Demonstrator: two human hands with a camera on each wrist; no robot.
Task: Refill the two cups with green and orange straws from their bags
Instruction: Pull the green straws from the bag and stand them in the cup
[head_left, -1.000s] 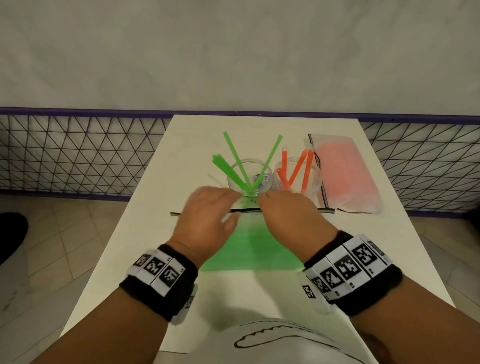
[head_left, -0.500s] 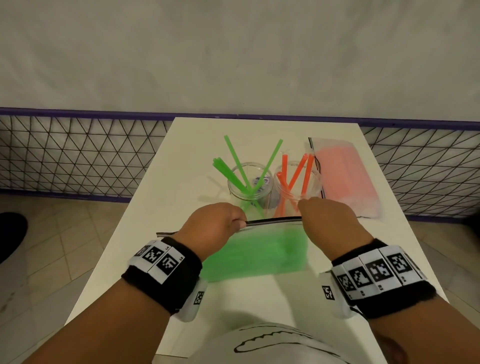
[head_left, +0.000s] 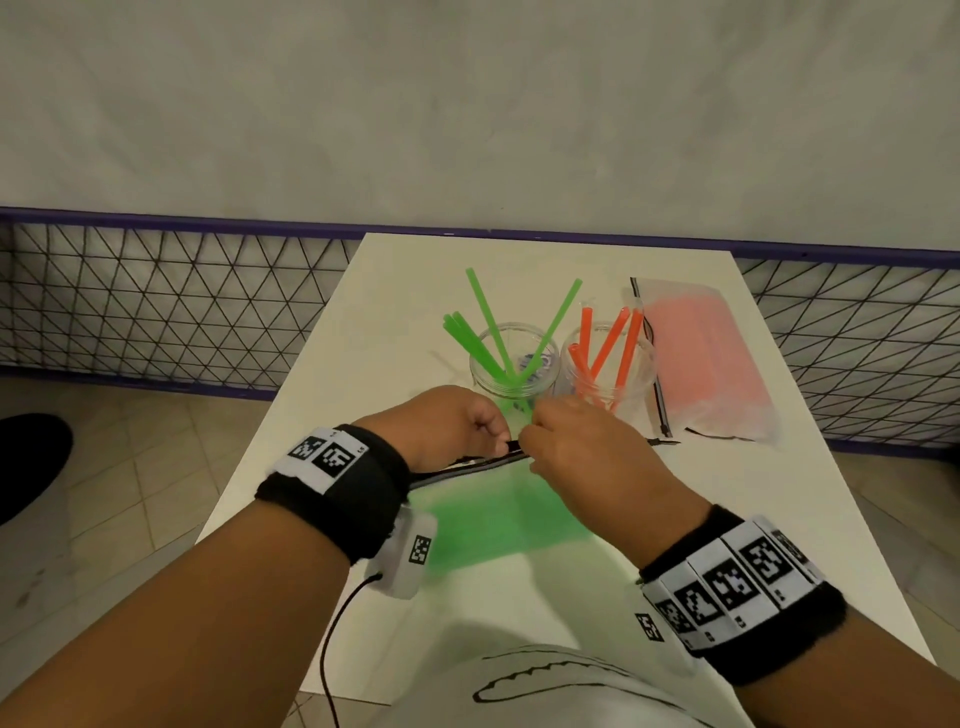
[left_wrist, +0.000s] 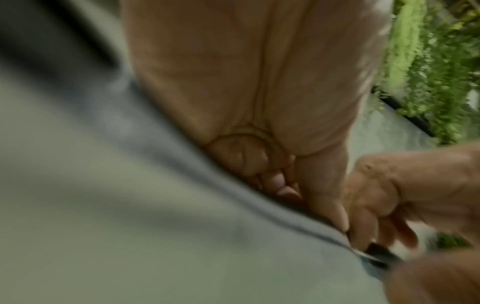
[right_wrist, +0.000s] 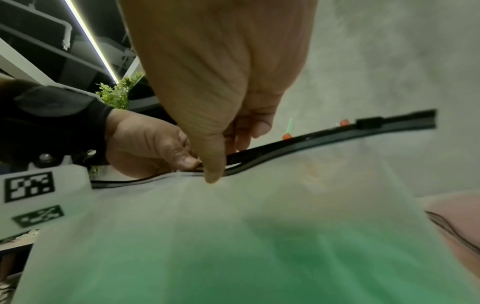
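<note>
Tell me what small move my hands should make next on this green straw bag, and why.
Probably pull the two sides apart. Both the left hand and right hand pinch the black zip strip of the green bag mid-length, and its mouth barely gapes.

We see soft, even, dim light; wrist views blur heavily, and the head view bends at its edges.

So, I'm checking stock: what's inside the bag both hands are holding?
Through the frosted bag only a green mass shows, presumably green straws; no single straw or count can be made out. Left hand and right hand pinch its black zip edge.
</note>
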